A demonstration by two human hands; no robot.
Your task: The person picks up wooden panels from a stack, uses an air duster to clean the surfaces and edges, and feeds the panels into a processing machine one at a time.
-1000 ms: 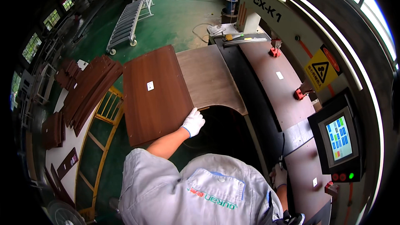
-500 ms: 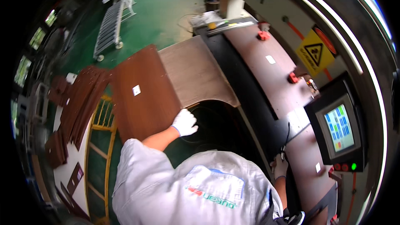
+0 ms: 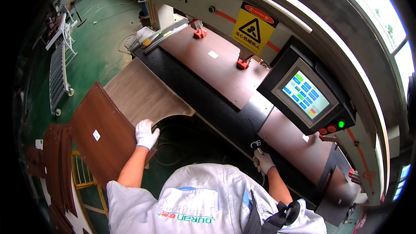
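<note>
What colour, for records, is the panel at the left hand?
The panel is brown; clearest in head view.

Grey roller conveyor (image 3: 57,80) on casters (image 3: 71,92) over green floor (image 3: 99,56), bright window panes (image 3: 375,6) at upper right

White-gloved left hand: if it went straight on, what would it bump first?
Probably the flat, grey-brown wooden tabletop with the curved edge, just ahead of the left hand; depth is unclear, so it might pass above.
</note>
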